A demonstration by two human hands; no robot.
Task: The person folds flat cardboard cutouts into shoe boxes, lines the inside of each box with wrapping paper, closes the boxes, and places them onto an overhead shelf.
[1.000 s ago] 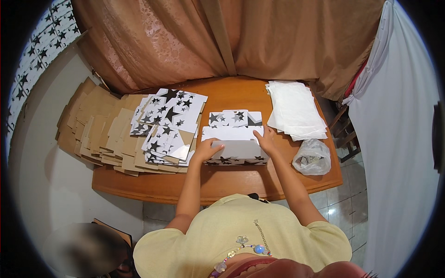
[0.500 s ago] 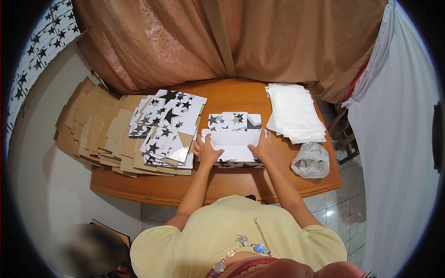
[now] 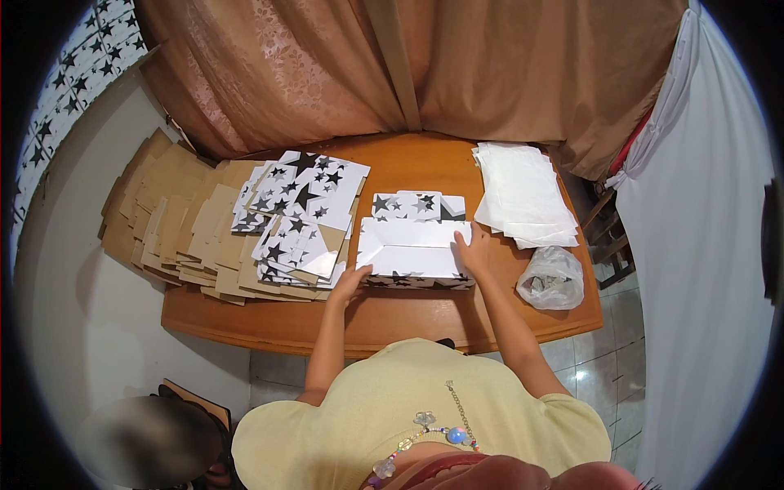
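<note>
Two bare hands rest on a half-folded star-printed cardboard box (image 3: 415,253) at the centre of the round wooden table (image 3: 392,314). Compared with the views a second and half a second ago, the left hand (image 3: 351,283) has slid from the box's top face down to its 7 o'clock corner, fingers flat and spread, clasping nothing; the right hand (image 3: 474,251) has stayed at the 3 o'clock edge, palm down, pressing rather than gripping. The white inner panel now lies flatter and wider, which suggests a flap has been creased down and the folding is advancing. At 9 o'clock lie flat star-printed box blanks (image 3: 302,216) over brown cardboard sheets (image 3: 175,229); at 2 o'clock, white paper sheets (image 3: 523,192); at 4 o'clock, a clear plastic bag (image 3: 553,279).
</note>
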